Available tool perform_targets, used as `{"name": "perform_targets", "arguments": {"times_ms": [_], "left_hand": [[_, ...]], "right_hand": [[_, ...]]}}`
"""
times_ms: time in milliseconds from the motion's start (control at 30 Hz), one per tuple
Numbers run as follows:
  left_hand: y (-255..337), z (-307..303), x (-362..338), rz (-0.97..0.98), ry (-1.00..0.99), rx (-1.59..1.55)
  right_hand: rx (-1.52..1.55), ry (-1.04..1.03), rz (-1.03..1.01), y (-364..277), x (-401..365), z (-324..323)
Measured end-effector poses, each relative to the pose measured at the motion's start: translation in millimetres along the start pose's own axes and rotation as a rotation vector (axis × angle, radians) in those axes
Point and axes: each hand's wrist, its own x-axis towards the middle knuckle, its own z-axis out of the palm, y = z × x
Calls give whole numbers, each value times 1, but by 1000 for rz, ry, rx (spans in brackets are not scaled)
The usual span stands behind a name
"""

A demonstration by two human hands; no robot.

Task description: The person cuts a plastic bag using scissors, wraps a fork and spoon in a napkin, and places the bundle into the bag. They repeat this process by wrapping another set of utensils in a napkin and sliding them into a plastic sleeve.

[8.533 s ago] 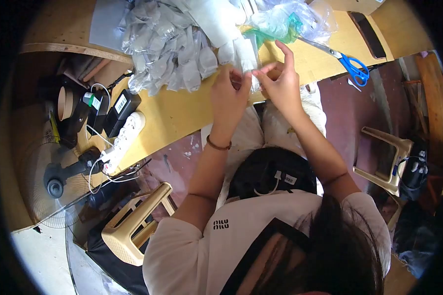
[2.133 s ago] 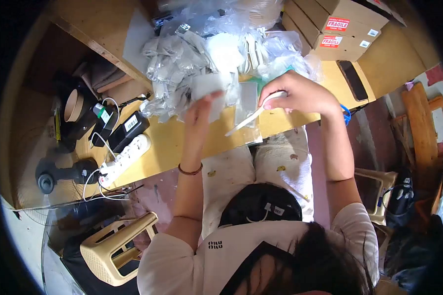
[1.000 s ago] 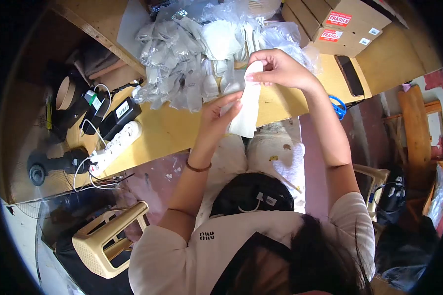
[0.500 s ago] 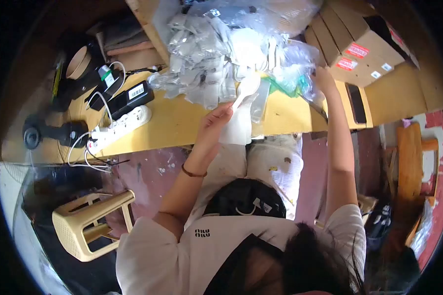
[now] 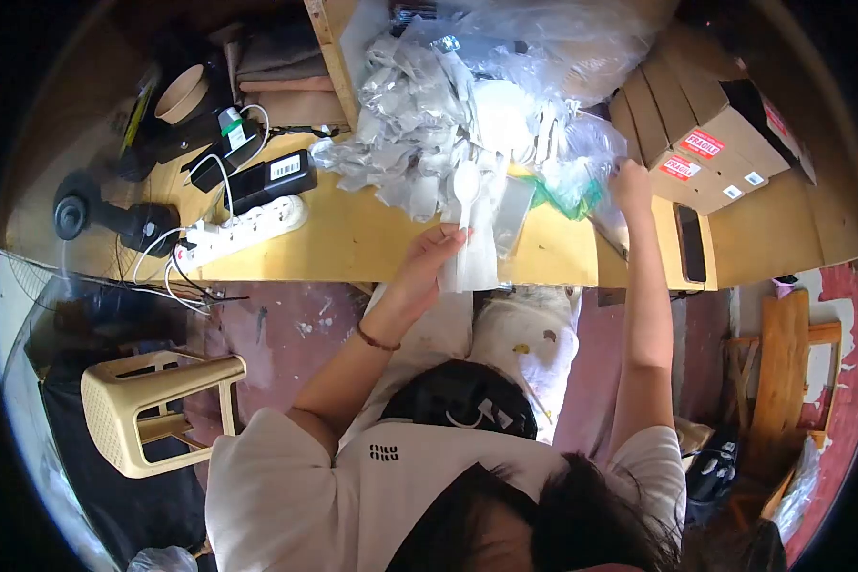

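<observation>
My left hand (image 5: 429,262) is closed, thumb and fingers pinching the handle of a white plastic spoon (image 5: 466,183), bowl pointing away from me. Behind the spoon, thin white sleeves (image 5: 481,257) reach down to the table's front edge. A heap of clear-wrapped white cutlery (image 5: 405,124) lies just beyond. My right hand (image 5: 631,186) is curled at the right side of a clear plastic bag (image 5: 591,143); what its fingers hold, if anything, I cannot make out. Green plastic (image 5: 574,198) lies to the left of that hand.
Cardboard boxes (image 5: 710,143) with red fragile labels stand at the back right, a phone (image 5: 691,243) in front of them. On the left are a white power strip (image 5: 243,229), a black adapter (image 5: 272,181) and cables. A beige stool (image 5: 157,410) is on the floor.
The spoon has swung from a rightward tilt to nearly straight and shifted left with my left hand. My right hand stays by the clear bag. The camera view has shifted slightly.
</observation>
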Motion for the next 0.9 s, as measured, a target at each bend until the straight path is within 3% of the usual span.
{"name": "perform_targets", "arguments": {"times_ms": [133, 233, 333, 433, 533, 567, 667, 800, 900], "left_hand": [[-2, 1, -1, 16, 58, 216], [1, 9, -2, -16, 79, 225], [-1, 8, 0, -18, 86, 264], [4, 14, 5, -9, 66, 401], [4, 17, 20, 136, -6, 477], [7, 20, 22, 136, 5, 496], [21, 32, 28, 193, 27, 554], [24, 41, 39, 331, 24, 591], [20, 45, 49, 419, 10, 628]], "right_hand": [[61, 176, 49, 7, -2, 6], [144, 357, -67, 5, -9, -5], [415, 321, -26, -4, -13, -18], [448, 307, 71, -12, -17, -37], [632, 412, 52, -3, -14, -38], [838, 446, 78, 0, -15, -39], [994, 807, 60, -19, -29, -66], [1477, 992, 187, -41, -63, -85], [1801, 830, 234, -68, -109, -80]]}}
